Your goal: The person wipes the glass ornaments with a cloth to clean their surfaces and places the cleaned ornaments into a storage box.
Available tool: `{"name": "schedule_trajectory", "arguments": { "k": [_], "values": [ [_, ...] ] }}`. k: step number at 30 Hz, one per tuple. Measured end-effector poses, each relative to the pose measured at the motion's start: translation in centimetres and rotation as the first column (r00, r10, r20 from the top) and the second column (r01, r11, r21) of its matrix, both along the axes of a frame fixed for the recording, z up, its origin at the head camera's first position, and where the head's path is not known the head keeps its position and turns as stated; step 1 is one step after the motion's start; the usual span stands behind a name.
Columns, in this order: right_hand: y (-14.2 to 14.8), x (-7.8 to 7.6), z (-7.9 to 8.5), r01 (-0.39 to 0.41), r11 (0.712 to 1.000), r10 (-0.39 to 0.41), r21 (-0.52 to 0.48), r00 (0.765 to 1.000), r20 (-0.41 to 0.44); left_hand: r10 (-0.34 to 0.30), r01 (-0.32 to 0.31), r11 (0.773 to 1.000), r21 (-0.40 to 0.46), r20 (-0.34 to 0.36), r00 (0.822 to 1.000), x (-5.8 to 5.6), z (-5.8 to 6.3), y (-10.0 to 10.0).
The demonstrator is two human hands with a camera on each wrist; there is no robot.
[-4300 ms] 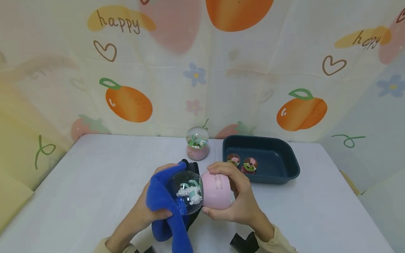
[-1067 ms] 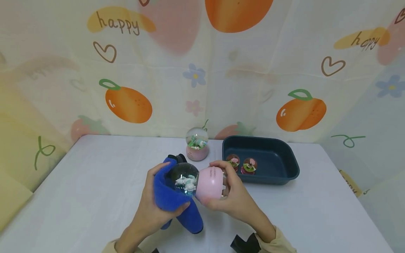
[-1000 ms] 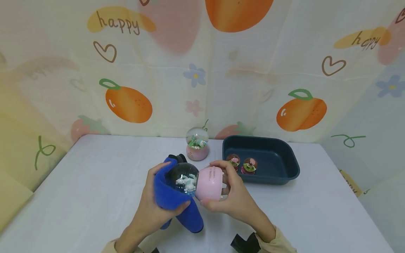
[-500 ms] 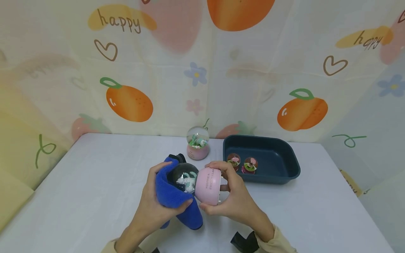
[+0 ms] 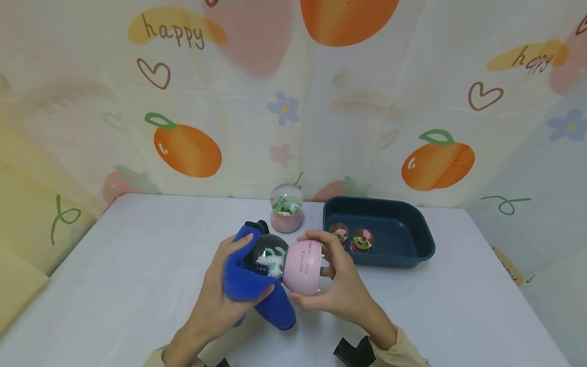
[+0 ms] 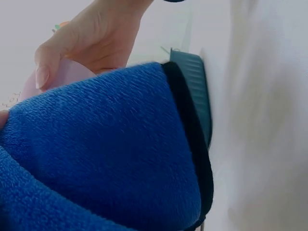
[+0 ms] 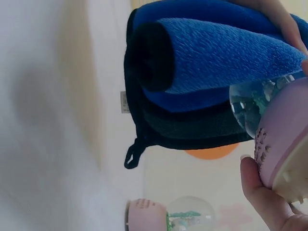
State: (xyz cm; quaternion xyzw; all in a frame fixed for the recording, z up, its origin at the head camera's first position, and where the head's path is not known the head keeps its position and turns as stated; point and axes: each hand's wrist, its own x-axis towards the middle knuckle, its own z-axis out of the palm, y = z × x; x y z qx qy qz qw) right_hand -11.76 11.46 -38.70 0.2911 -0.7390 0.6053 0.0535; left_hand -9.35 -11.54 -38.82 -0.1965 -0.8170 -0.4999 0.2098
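A snow globe (image 5: 302, 267) with a pink base and white figures inside lies on its side in the air above the table. My right hand (image 5: 337, 280) grips its pink base, thumb below and fingers over the top. My left hand (image 5: 220, 290) holds a blue cloth (image 5: 243, 280) with black edging, wrapped against the glass ball. In the left wrist view the blue cloth (image 6: 106, 144) covers the ball. The right wrist view shows the cloth (image 7: 216, 55) hanging in folds, with the globe's pink base (image 7: 288, 130) beside it.
A second snow globe (image 5: 286, 209) stands upright at the table's back edge. To its right is a dark teal tray (image 5: 394, 260) with two small globes (image 5: 362, 239) at its left end. A printed curtain (image 5: 348, 122) hangs behind the white table (image 5: 137, 265).
Since the earliest frame, the cloth has been regathered around the ball and both hands have shifted slightly. In the last second the pink base has turned a little, and the left hand has moved slightly.
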Motion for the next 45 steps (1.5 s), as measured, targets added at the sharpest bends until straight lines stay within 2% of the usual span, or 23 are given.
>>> {"name": "schedule_trajectory", "arguments": {
  "k": [5,11,17,20,22,28,33,37,40,44,45],
  "values": [
    [0.09,-0.04,-0.04,0.001,1.000,0.000,-0.008,0.993,0.115,0.018,-0.018,1.000,0.023,-0.008,1.000,0.01,0.04,-0.03],
    [0.20,-0.03,0.27,-0.021,1.000,0.016,0.014,0.964,0.264,-0.028,0.034,0.994,0.107,-0.061,0.998,0.01,0.06,-0.11],
    [0.38,-0.04,0.50,-0.083,0.995,0.093,-0.048,0.951,0.295,-0.099,0.107,0.986,0.127,-0.067,0.993,-0.04,0.14,-0.13],
    [0.45,-0.06,0.44,-0.095,0.994,0.110,-0.062,0.947,0.301,-0.102,0.107,0.990,0.095,-0.055,0.993,0.02,0.02,-0.04],
    [0.46,-0.05,0.39,-0.091,0.994,0.106,-0.062,0.946,0.307,-0.077,0.080,0.995,0.051,-0.058,0.995,0.03,-0.11,0.04],
    [0.26,0.05,0.32,-0.045,0.999,0.045,-0.002,0.976,0.214,0.007,-0.011,0.998,-0.060,-0.056,0.998,0.09,-0.33,0.30],
    [0.15,0.08,0.34,-0.009,0.998,0.000,0.066,0.992,0.123,0.038,-0.043,0.996,-0.074,-0.060,0.997,0.06,-0.32,0.42],
    [0.08,0.16,0.30,0.020,0.991,-0.027,0.131,0.998,0.052,0.036,-0.035,0.999,-0.024,0.046,0.998,0.07,-0.27,0.46],
    [0.03,0.23,0.16,0.033,0.982,-0.024,0.188,0.998,-0.052,0.030,-0.030,1.000,-0.001,0.137,0.990,0.02,-0.29,0.40],
    [0.13,0.22,0.06,0.037,0.971,0.003,0.235,0.986,-0.167,0.030,-0.024,0.999,-0.039,0.163,0.986,-0.14,-0.29,0.27],
    [0.22,0.20,0.06,0.032,0.970,0.011,0.239,0.985,-0.174,0.028,-0.021,0.999,-0.047,0.163,0.986,-0.15,-0.25,0.26]
  ]
}}
